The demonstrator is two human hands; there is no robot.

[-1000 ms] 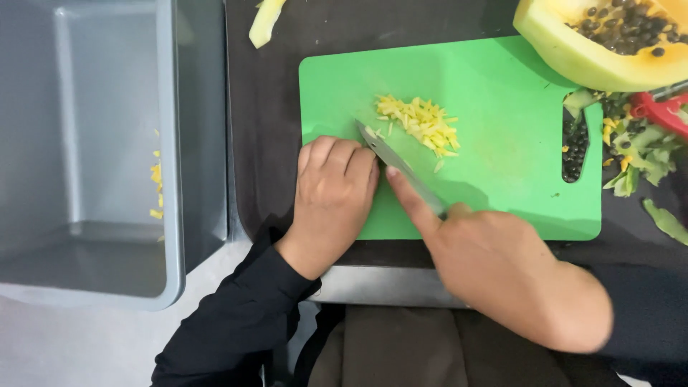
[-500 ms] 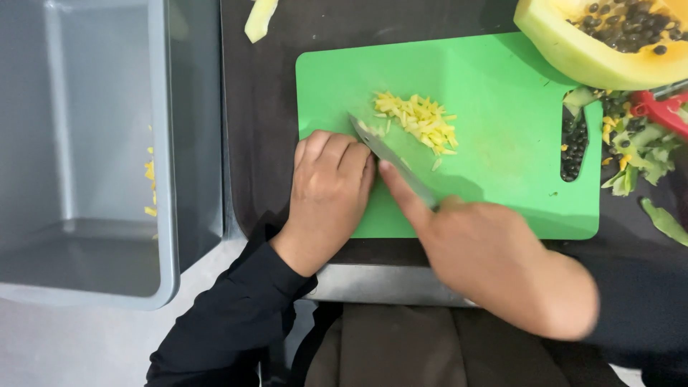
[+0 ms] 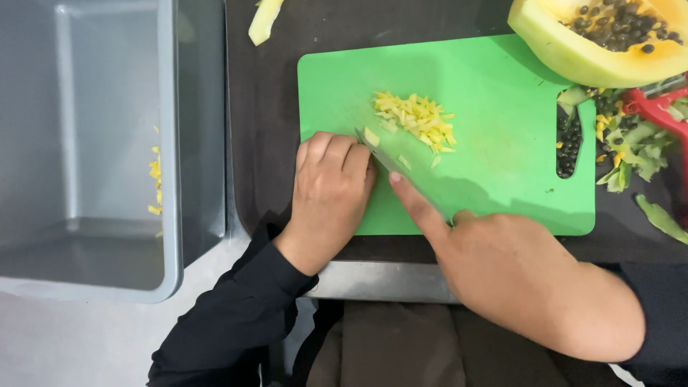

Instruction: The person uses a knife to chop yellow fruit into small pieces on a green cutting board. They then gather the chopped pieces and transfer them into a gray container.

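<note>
Head view | right hand (image 3: 516, 269) grips knife (image 3: 394, 166), forefinger along blade | left hand (image 3: 331, 188) curled, knuckles down on green cutting board (image 3: 502, 158) | yellow shreds (image 3: 416, 120) beside

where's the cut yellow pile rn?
Head view: the yellow strips lie mid-left on the green cutting board, just beyond the knife, up-right of the left hand.

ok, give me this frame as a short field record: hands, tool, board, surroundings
left hand: knuckles down on the green plastic cutting board, fingers curled beside the blade
right hand: grips the steel knife, index finger along its spine
cut food: pile of thin yellow strips on the board
upper right: halved papaya with black seeds
left side: grey plastic bin with a few yellow bits
</note>
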